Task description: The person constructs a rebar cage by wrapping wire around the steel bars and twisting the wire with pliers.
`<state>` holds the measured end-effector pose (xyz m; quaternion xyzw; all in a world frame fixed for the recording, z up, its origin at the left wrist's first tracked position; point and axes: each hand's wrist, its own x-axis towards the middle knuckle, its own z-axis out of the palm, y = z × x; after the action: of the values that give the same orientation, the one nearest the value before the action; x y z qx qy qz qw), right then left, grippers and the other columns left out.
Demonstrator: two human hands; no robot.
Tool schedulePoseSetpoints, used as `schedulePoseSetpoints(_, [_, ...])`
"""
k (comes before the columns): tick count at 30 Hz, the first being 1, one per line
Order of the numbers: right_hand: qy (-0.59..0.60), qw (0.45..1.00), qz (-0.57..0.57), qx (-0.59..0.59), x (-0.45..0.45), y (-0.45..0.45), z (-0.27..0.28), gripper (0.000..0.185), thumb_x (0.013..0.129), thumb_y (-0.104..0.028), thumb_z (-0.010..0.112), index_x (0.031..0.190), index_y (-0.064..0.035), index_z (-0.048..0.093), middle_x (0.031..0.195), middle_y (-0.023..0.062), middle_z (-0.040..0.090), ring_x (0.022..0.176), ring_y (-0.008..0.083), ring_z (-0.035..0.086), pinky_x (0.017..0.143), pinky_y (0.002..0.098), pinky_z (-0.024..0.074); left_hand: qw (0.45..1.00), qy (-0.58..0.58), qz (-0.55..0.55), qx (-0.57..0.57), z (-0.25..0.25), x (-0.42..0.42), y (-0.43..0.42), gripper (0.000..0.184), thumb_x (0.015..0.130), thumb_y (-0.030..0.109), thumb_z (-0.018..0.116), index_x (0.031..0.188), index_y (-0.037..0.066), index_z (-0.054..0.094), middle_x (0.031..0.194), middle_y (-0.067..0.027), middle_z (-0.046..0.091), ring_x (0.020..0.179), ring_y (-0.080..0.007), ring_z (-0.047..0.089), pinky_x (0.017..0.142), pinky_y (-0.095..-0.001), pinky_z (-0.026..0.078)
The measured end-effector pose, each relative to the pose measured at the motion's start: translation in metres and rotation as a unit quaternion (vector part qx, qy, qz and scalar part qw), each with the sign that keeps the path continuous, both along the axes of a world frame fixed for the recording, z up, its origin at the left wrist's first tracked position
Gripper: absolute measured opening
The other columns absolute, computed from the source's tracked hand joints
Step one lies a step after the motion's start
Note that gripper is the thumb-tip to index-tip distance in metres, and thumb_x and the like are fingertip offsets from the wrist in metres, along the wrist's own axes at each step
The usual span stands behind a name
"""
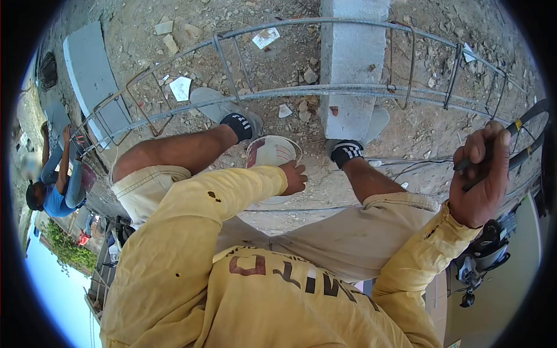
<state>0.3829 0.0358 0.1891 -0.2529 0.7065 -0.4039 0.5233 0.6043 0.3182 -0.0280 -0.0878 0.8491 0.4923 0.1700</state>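
Observation:
My left hand [295, 177] is beside the rim of a white bucket [271, 152] with red print, between my legs. Its fingers are curled, and what they may hold is hidden. Raised at the right, my right hand [483, 174] is closed around a tool with two curved black handles [529, 116] and a yellow mark, perhaps pliers; its far end runs out of view. In front of me a long rebar cage [278, 91] with bent stirrups stretches from side to side, crossing above a concrete beam [355, 69].
Rubble and broken white tile pieces [180, 88] litter the dirt ground. A grey board [93, 72] lies at the upper left. Near the cage's left end sits another person in blue [58, 185]. Thin rods [418, 164] lie by my right foot, and a motorcycle [484, 255] stands at the right.

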Motion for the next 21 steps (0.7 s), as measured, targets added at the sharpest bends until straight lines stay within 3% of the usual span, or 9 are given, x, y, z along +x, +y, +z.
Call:
schedulePoseSetpoints(7, [0.140, 0.984, -0.006, -0.112, 0.010, 0.016, 0.028, 0.031, 0.092, -0.036, 0.058, 0.087, -0.0050, 0.056, 0.059, 0.0019, 0.049, 0.047, 0.0038, 0.035, 0.044, 0.0171, 0.0238, 0.991, 0.099, -0.076, 0.042, -0.007, -0.008, 0.035, 0.016, 0.080, 0.021, 0.056, 0.091, 0.012, 0.062, 0.101, -0.0023, 0.056, 0.105, -0.0224, 0.050, 0.082, -0.0383, 0.042])
schedulePoseSetpoints(14, [0.098, 0.975, 0.016, -0.200, 0.023, 0.055, 0.070, 0.031, 0.091, -0.035, 0.058, 0.086, -0.0051, 0.057, 0.059, 0.0010, 0.049, 0.048, 0.0039, 0.038, 0.043, 0.0175, 0.0213, 0.994, 0.108, 0.020, 0.021, -0.023, 0.020, 0.024, 0.023, 0.081, 0.021, 0.057, 0.100, 0.009, 0.059, 0.103, -0.0063, 0.056, 0.103, -0.0250, 0.051, 0.084, -0.0407, 0.043])
schedulePoseSetpoints(16, [0.085, 0.971, 0.030, -0.222, 0.027, 0.069, 0.084, 0.027, 0.091, -0.031, 0.061, 0.085, -0.0041, 0.059, 0.060, 0.0001, 0.051, 0.050, 0.0048, 0.042, 0.045, 0.0194, 0.0266, 0.991, 0.106, 0.064, 0.044, -0.028, 0.022, 0.027, 0.024, 0.085, 0.019, 0.054, 0.106, 0.008, 0.056, 0.101, -0.0096, 0.057, 0.101, -0.0291, 0.053, 0.082, -0.0440, 0.044])
schedulePoseSetpoints(19, [0.090, 0.956, 0.066, -0.272, 0.024, 0.080, 0.083, 0.025, 0.091, -0.026, 0.063, 0.082, -0.0027, 0.061, 0.062, -0.0010, 0.055, 0.053, 0.0059, 0.045, 0.048, 0.0222, 0.0319, 0.989, 0.033, 0.123, 0.079, -0.020, 0.018, 0.031, 0.025, 0.089, 0.024, 0.052, 0.106, 0.008, 0.057, 0.101, -0.0145, 0.059, 0.100, -0.0332, 0.056, 0.085, -0.0476, 0.046])
schedulePoseSetpoints(21, [0.137, 0.947, 0.099, -0.275, 0.024, 0.082, 0.083, 0.028, 0.092, -0.028, 0.062, 0.081, -0.0016, 0.061, 0.061, -0.0012, 0.053, 0.055, 0.0059, 0.046, 0.050, 0.0243, 0.0352, 0.989, 0.052, 0.125, 0.060, -0.028, 0.020, 0.035, 0.025, 0.091, 0.027, 0.050, 0.104, 0.008, 0.059, 0.101, -0.0175, 0.061, 0.099, -0.0367, 0.057, 0.085, -0.0492, 0.045])
